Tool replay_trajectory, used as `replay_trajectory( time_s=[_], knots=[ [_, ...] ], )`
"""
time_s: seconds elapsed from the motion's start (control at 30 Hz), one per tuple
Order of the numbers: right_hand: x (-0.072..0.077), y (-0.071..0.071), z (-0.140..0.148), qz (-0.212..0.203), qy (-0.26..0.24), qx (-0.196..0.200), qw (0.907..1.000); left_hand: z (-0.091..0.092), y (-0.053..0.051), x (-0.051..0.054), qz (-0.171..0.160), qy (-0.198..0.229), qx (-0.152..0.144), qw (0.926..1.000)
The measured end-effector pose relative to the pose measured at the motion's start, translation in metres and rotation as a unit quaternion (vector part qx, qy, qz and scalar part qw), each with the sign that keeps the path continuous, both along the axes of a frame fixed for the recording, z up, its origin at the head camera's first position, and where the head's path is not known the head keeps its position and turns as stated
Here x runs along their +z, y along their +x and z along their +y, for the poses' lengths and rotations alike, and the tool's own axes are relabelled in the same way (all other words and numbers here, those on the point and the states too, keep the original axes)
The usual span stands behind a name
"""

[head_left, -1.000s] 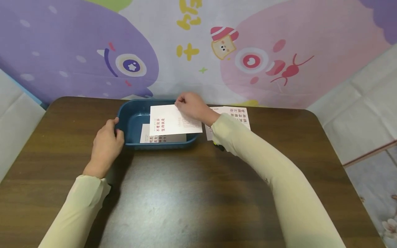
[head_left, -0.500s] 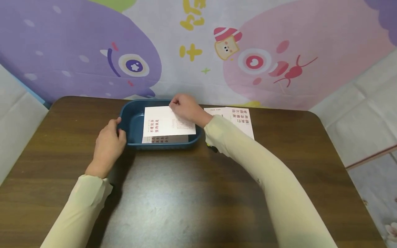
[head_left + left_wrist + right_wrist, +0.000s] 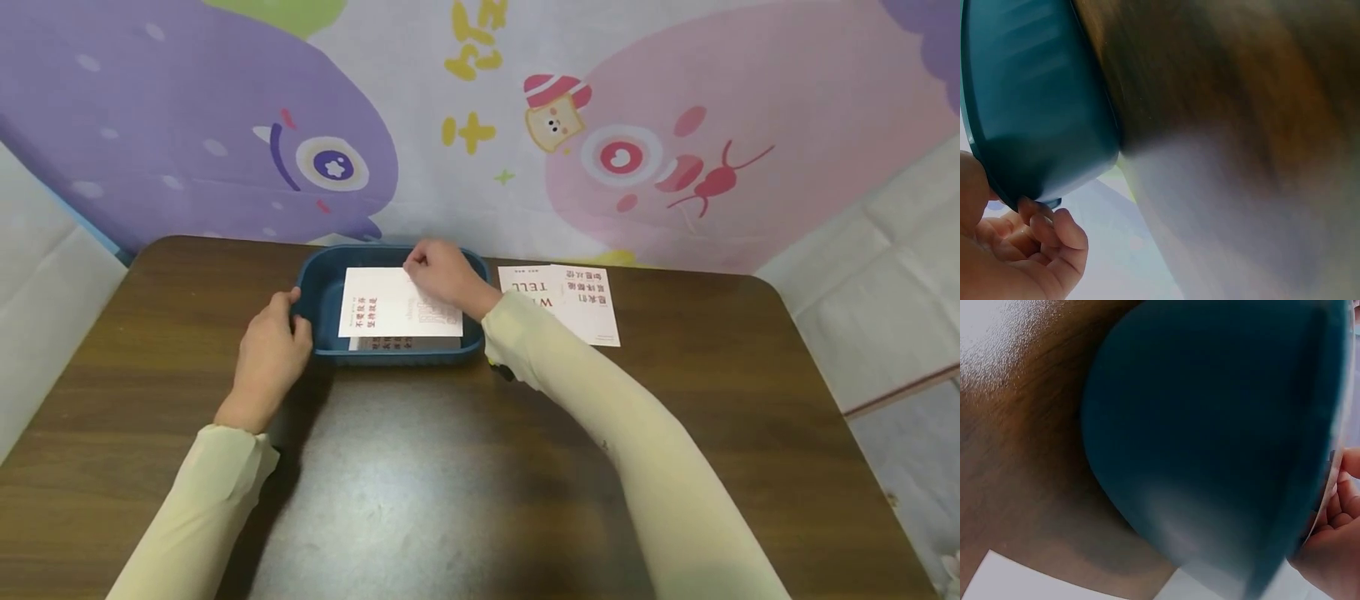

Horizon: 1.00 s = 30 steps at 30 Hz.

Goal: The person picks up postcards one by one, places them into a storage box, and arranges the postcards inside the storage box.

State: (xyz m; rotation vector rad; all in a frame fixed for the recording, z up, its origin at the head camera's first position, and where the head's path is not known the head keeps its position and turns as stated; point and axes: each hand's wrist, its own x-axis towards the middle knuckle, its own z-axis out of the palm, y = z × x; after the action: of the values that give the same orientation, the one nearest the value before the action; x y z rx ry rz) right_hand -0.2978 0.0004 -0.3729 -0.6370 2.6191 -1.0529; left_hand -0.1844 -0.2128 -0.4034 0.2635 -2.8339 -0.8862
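A dark blue bin stands near the table's back edge. My left hand grips its left rim; in the left wrist view the fingers of that hand curl at the rim of the bin. Over the bin, my right hand pinches the back edge of a white printed card. Beneath it, another card lies inside the bin. The right wrist view has the bin's outer wall in front of much of the right hand.
Two printed cards, one with "TELL" and one beside it, lie on the brown table right of the bin. A cloth with cartoon figures hangs behind the table.
My right hand has moved left with its card, which now covers more of the bin and the card inside. The left hand keeps its place at the rim.
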Motion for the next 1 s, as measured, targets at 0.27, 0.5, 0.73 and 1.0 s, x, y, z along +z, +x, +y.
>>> replay_trajectory(
  time_s=[0.27, 0.5, 0.73, 1.0],
  knots=[
    [-0.013, -0.001, -0.004, -0.017, 0.025, -0.013, 0.9995, 0.001, 0.001, -0.002, -0.010, 0.001, 0.003, 0.9999],
    [-0.025, 0.000, -0.009, -0.022, 0.044, -0.001, 0.9988, 0.000, 0.002, -0.002, -0.008, 0.004, 0.001, 1.0000],
    [-0.033, 0.002, -0.013, -0.031, 0.041, 0.008, 0.9987, 0.001, 0.001, -0.001, -0.012, 0.005, 0.003, 0.9999],
    [-0.039, 0.002, -0.015, -0.031, 0.050, 0.004, 0.9983, 0.000, 0.001, 0.000, -0.011, 0.007, 0.004, 0.9999]
  ],
)
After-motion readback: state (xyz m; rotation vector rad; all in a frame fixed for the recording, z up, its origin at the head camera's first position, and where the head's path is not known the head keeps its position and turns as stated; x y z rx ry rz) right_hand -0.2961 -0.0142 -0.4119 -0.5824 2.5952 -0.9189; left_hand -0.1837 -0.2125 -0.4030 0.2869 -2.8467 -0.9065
